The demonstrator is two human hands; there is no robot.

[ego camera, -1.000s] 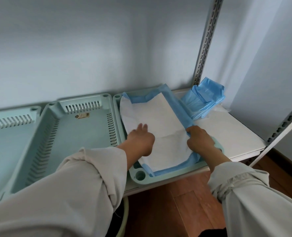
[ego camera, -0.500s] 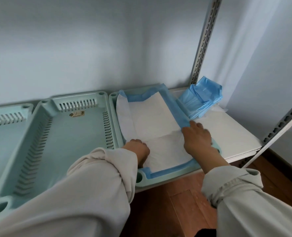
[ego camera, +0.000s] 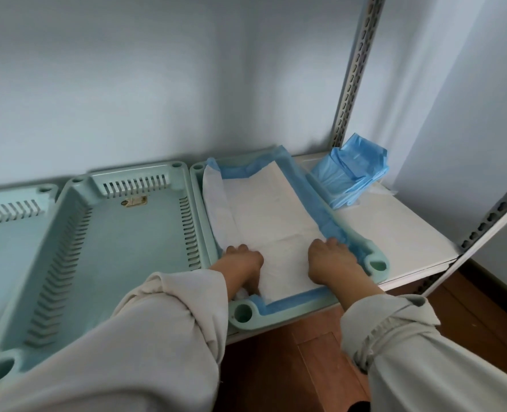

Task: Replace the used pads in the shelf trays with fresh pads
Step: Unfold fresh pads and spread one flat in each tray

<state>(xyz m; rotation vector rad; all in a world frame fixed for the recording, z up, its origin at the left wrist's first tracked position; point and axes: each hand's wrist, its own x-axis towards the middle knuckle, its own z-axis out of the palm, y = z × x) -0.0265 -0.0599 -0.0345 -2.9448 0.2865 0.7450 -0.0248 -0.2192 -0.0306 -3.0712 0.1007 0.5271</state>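
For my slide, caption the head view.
Both hands press a blue-edged pad into the right-hand tray.

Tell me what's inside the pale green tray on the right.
The pale green plastic tray holds a white pad with blue edging, and both hands, left and right, press on it. The tray's floor beneath is covered.

The pad [ego camera: 264, 221] is white with a blue border, the trays [ego camera: 133, 233] are pale mint green with slotted walls, the folded pads [ego camera: 350, 171] are blue, and the floor [ego camera: 291, 367] is reddish-brown wood.
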